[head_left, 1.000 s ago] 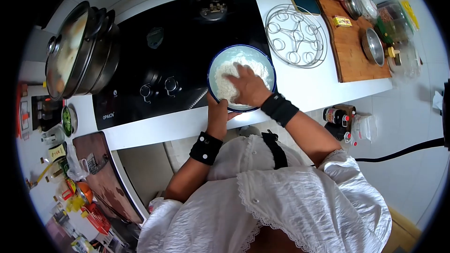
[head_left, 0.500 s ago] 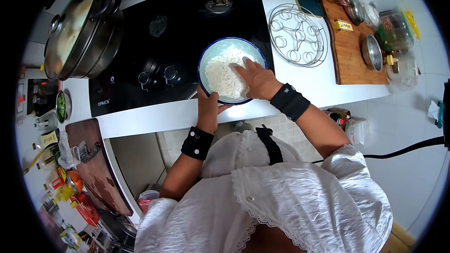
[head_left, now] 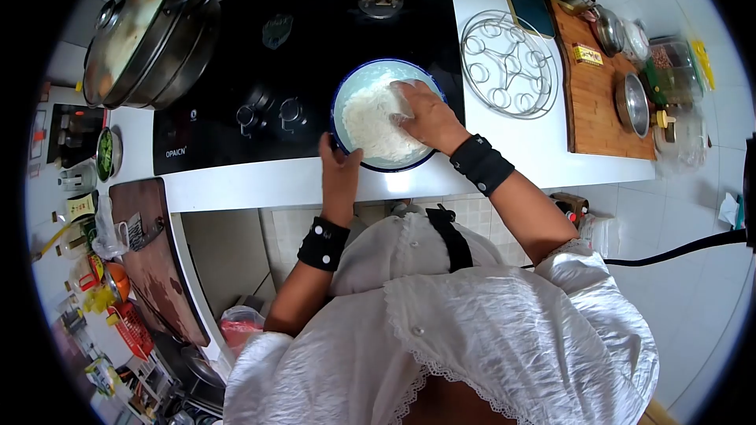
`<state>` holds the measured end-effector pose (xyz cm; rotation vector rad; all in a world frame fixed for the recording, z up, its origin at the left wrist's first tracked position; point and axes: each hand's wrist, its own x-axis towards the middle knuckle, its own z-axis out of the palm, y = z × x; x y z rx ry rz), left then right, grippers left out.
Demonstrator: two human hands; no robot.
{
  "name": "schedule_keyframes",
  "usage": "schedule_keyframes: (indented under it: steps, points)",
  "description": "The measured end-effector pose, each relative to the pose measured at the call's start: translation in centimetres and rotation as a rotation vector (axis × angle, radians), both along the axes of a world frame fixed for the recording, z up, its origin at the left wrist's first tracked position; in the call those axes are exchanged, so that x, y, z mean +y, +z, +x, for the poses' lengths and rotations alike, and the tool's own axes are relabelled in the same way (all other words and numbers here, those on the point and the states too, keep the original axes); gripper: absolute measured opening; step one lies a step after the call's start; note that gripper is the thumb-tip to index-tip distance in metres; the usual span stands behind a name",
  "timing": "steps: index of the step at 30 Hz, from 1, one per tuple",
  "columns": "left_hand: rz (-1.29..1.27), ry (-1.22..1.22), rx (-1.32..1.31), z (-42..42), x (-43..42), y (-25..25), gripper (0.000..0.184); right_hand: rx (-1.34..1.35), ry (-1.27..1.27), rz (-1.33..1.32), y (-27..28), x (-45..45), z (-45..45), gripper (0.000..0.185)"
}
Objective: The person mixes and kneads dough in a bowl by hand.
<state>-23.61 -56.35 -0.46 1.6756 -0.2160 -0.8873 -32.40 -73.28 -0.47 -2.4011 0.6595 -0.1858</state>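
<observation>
An enamel bowl (head_left: 337, 102) with a blue rim and pale inside stands on the front edge of the black cooktop. White, slightly lumpy flour (head_left: 370, 122) fills its lower part. My right hand (head_left: 431, 118) reaches in from the right, its fingers curled into the flour; whitened fingertips show, and part of the grip is hidden. At the bowl's lower left is my left hand (head_left: 340, 177), its thumb at the rim and its fingers along the outside wall. Both wrists wear black bands.
A stacked steamer pot (head_left: 150, 47) stands on the cooktop's left. A round wire rack (head_left: 509, 64) lies on the counter to the right, beside a wooden board (head_left: 591, 110) with a metal bowl (head_left: 632, 105). Another cutting board (head_left: 150, 244) lies at the left.
My right hand has curled its fingers and shifted within the flour. My left hand has slid up the bowl's left side, its fingers no longer beneath the bowl. The view has shifted slightly.
</observation>
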Motion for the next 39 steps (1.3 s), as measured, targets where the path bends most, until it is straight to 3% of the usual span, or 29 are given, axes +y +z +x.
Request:
schedule_keyframes:
  steps: [2, 3, 6, 10, 13, 16, 20, 23, 27, 29, 31, 32, 33, 34, 35, 36, 38, 39]
  points:
    - [0.073, -0.006, -0.663, 0.5, 0.6, -1.3, 0.052, -0.015, -0.086, 0.069, -0.9, -0.2, 0.0, 0.051]
    - [0.007, 0.015, -0.644, 0.4, -0.1, 1.5, 0.044, -0.023, -0.128, 0.107, -1.4, -0.2, 0.1, 0.052]
    - [-0.2, -0.055, -0.369, 0.2, -2.5, 3.2, 0.043, 0.009, -0.32, 0.433, -1.8, 0.0, 0.9, 0.05]
    - [-0.134, 0.052, 0.068, 0.0, -5.5, 1.2, 0.044, -0.067, -0.38, 0.628, -3.0, 0.1, 1.0, 0.051]
    - [-0.107, 0.161, 0.118, -0.2, -7.4, -0.6, 0.048, -0.044, -0.371, 0.606, -3.5, 0.1, 1.4, 0.051]
    - [-0.093, 0.234, 0.257, 0.0, -8.7, -2.2, 0.05, -0.141, -0.379, 0.761, -4.0, 0.3, 1.5, 0.05]
    - [-0.14, 0.29, 0.407, -0.1, -9.8, -2.4, 0.049, -0.186, -0.539, 1.328, -3.1, 1.0, 2.5, 0.053]
    - [-0.153, 0.261, 0.498, 0.6, -10.2, -2.6, 0.047, -0.338, -0.473, 1.499, -4.5, 1.4, 2.2, 0.057]
    - [-0.247, 0.239, 0.612, 1.0, -9.5, -4.3, 0.043, -0.275, -0.782, 1.372, 1.3, 3.6, 3.0, 0.048]
    - [-0.341, -0.024, 0.33, 0.9, -8.1, -6.9, 0.042, -0.401, -0.739, 1.326, 0.3, 4.6, 3.2, 0.042]
    - [-0.315, -0.044, 0.335, 0.4, -7.7, -5.6, 0.04, -0.43, -0.651, 1.197, -1.9, 4.8, 2.9, 0.04]
    - [-0.244, 0.07, 0.483, -0.2, -8.3, -1.7, 0.04, -0.395, -0.586, 1.093, -3.3, 4.8, 2.7, 0.041]
    - [-0.174, 0.183, 0.627, -1.0, -8.7, 0.5, 0.039, -0.417, -0.617, 1.147, -3.3, 4.4, 2.6, 0.041]
    - [-0.261, 0.104, 0.425, -2.0, -8.2, 0.1, 0.039, -0.44, -0.65, 1.201, -2.2, 4.0, 2.8, 0.041]
    - [-0.346, 0.023, 0.219, -3.0, -7.5, -0.6, 0.038, -0.517, -0.78, 1.414, -1.0, 3.2, 2.8, 0.041]
    - [-0.347, 0.031, 0.206, -3.4, -7.5, -0.5, 0.037, -0.594, -0.91, 1.628, 0.1, 2.5, 2.9, 0.041]
    - [-0.348, 0.048, 0.18, -4.2, -7.6, -0.2, 0.035, -0.726, -0.403, 1.09, -8.3, 2.7, 1.9, 0.042]
    - [-0.312, 0.137, 0.372, -3.9, -8.2, 1.2, 0.032, -0.71, -0.542, 1.233, -7.1, 3.2, 2.3, 0.041]
